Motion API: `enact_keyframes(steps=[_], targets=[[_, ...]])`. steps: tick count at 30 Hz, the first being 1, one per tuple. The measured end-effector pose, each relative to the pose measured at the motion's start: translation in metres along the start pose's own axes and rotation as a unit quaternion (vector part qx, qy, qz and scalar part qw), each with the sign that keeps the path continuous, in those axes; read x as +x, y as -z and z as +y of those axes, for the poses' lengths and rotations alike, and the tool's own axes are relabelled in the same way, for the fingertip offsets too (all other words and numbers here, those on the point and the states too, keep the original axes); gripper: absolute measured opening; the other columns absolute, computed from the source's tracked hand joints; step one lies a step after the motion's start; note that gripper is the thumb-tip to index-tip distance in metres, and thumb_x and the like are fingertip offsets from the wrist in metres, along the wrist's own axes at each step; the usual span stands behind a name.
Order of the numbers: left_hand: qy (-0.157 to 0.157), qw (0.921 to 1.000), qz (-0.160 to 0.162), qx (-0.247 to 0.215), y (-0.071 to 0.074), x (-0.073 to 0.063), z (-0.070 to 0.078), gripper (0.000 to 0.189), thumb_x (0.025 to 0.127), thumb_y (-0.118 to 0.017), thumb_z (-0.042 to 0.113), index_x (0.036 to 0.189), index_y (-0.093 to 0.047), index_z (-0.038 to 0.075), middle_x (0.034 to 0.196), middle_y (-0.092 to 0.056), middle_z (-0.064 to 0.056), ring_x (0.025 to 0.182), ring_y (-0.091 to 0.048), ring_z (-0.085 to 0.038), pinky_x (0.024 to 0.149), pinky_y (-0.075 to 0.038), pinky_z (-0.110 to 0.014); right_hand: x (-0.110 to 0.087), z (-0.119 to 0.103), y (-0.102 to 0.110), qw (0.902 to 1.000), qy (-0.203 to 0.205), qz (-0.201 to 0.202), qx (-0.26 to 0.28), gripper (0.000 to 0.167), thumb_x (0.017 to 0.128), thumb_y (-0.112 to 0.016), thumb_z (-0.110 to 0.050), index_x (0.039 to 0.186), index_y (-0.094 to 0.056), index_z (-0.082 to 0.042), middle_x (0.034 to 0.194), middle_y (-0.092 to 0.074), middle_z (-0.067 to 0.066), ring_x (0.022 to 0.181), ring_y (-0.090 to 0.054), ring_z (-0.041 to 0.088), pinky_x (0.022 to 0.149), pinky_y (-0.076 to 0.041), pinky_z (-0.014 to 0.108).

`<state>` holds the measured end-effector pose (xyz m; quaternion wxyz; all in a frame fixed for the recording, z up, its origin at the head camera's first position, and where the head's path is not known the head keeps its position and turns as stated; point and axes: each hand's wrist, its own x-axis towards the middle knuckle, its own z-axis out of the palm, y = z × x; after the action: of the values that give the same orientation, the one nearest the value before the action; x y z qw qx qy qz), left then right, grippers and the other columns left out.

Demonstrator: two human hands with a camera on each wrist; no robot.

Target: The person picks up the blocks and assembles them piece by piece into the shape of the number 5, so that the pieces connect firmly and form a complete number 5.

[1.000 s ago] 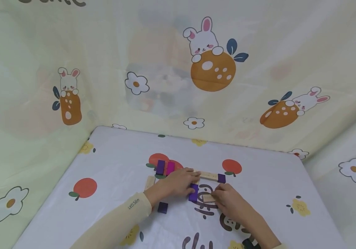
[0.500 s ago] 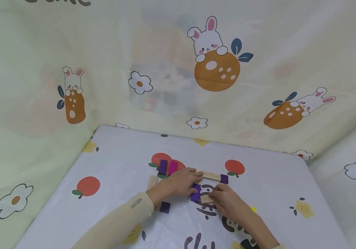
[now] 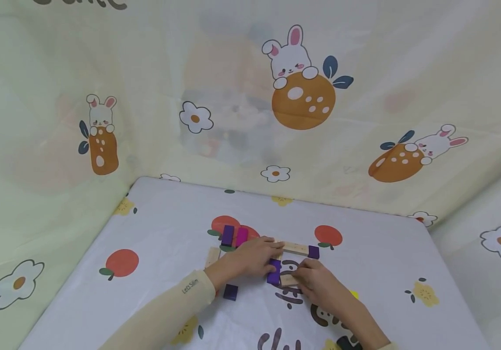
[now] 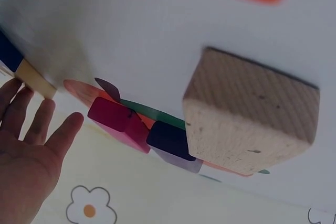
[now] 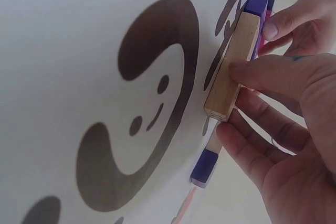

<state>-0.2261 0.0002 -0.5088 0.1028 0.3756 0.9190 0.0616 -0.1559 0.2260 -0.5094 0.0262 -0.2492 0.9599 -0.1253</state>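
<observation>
My right hand (image 3: 320, 281) pinches a plain wooden block (image 5: 233, 66) between thumb and fingers. In the right wrist view, the block's far end meets a purple block (image 5: 255, 4). My left hand (image 3: 256, 255) has its thumb against that purple block, and its fingertips reach a pale wooden block (image 3: 295, 248) behind. The left wrist view shows the left fingers (image 4: 62, 136) fairly straight, at a wooden piece. A purple end block (image 3: 313, 252) sits at the right end of the back wooden row. Part of the row is hidden under the left hand.
Behind the left hand lie a purple block (image 3: 227, 235) and a magenta block (image 3: 241, 236). Left of it is a wooden block (image 4: 252, 108), and nearer me another purple block (image 3: 230, 292). A bit of yellow (image 3: 354, 294) shows beside the right forearm. Printed cloth walls (image 3: 233, 146) enclose the table.
My right hand has moved slightly left with the wooden block, closing the gap to the purple block. The left hand stays in place. Something yellow has come into view beside the right forearm.
</observation>
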Motion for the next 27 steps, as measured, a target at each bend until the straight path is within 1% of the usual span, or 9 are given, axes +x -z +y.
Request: enact_keyframes(steps=[9, 14, 17, 19, 21, 24, 25, 27], targets=[[-0.006, 1.0, 0.001, 0.005, 0.002, -0.001, 0.0, 0.059, 0.104, -0.067, 0.04, 0.157, -0.053, 0.022, 0.17, -0.041, 0.01, 0.159, -0.04, -0.019, 0.13, -0.036, -0.037, 0.0, -0.001, 0.0, 1.0, 0.003, 0.004, -0.008, 0.025, 0.088, -0.085, -0.009, 0.112, -0.082, -0.009, 0.102, -0.066, -0.002, 0.096, -0.059, 0.011, 0.08, -0.06, 0.028], [-0.006, 1.0, 0.0, 0.006, 0.003, -0.002, 0.001, 0.059, 0.103, -0.067, 0.04, 0.157, -0.053, 0.022, 0.17, -0.042, 0.009, 0.159, -0.04, -0.019, 0.129, -0.036, -0.036, 0.0, -0.002, 0.0, 1.0, -0.004, -0.003, -0.005, 0.026, 0.087, -0.085, -0.009, 0.113, -0.081, -0.009, 0.103, -0.066, -0.002, 0.097, -0.058, 0.011, 0.082, -0.061, 0.029], [-0.007, 1.0, -0.001, 0.004, 0.004, -0.003, 0.002, 0.059, 0.103, -0.067, 0.039, 0.157, -0.053, 0.021, 0.17, -0.042, 0.009, 0.159, -0.04, -0.02, 0.13, -0.036, -0.036, -0.001, -0.002, 0.003, 1.0, -0.006, 0.0, 0.002, 0.027, 0.088, -0.085, -0.01, 0.115, -0.08, -0.009, 0.106, -0.069, -0.001, 0.1, -0.06, 0.012, 0.086, -0.062, 0.032], [-0.008, 1.0, -0.002, 0.001, 0.003, -0.002, 0.001, 0.059, 0.104, -0.067, 0.039, 0.157, -0.052, 0.021, 0.17, -0.042, 0.009, 0.159, -0.04, -0.02, 0.13, -0.036, -0.036, -0.004, -0.001, 0.007, 0.9998, -0.009, 0.013, 0.011, 0.029, 0.088, -0.084, -0.01, 0.116, -0.079, -0.008, 0.11, -0.07, 0.001, 0.102, -0.063, 0.016, 0.089, -0.062, 0.037], [-0.009, 1.0, -0.001, 0.001, 0.003, -0.002, 0.0, 0.059, 0.104, -0.067, 0.04, 0.157, -0.052, 0.021, 0.17, -0.042, 0.009, 0.159, -0.04, -0.02, 0.13, -0.036, -0.036, -0.007, 0.003, 0.015, 0.9991, -0.018, 0.032, 0.018, 0.03, 0.088, -0.084, -0.011, 0.117, -0.078, -0.007, 0.113, -0.07, 0.004, 0.105, -0.066, 0.02, 0.093, -0.062, 0.043], [-0.011, 0.9999, 0.003, 0.001, 0.002, -0.001, -0.001, 0.059, 0.104, -0.067, 0.04, 0.157, -0.052, 0.021, 0.17, -0.041, 0.009, 0.159, -0.04, -0.02, 0.13, -0.036, -0.036, -0.016, 0.014, 0.029, 0.9971, -0.053, 0.05, 0.022, 0.032, 0.088, -0.085, -0.013, 0.118, -0.077, -0.006, 0.115, -0.071, 0.008, 0.109, -0.069, 0.027, 0.096, -0.062, 0.049], [-0.013, 0.9999, 0.004, 0.002, 0.002, -0.001, -0.001, 0.059, 0.103, -0.067, 0.04, 0.157, -0.052, 0.021, 0.17, -0.042, 0.009, 0.159, -0.04, -0.02, 0.13, -0.036, -0.036, -0.019, 0.018, 0.035, 0.9963, -0.068, 0.047, 0.024, 0.032, 0.088, -0.085, -0.013, 0.118, -0.077, -0.005, 0.115, -0.071, 0.009, 0.109, -0.07, 0.028, 0.096, -0.061, 0.05], [-0.013, 0.9999, 0.004, 0.001, 0.0, -0.001, -0.002, 0.059, 0.103, -0.067, 0.039, 0.157, -0.052, 0.021, 0.17, -0.042, 0.009, 0.159, -0.04, -0.021, 0.13, -0.037, -0.037, -0.027, 0.026, 0.044, 0.9942, -0.1, 0.025, 0.03, 0.033, 0.088, -0.086, -0.016, 0.118, -0.077, -0.005, 0.115, -0.073, 0.01, 0.107, -0.071, 0.029, 0.094, -0.062, 0.05]])
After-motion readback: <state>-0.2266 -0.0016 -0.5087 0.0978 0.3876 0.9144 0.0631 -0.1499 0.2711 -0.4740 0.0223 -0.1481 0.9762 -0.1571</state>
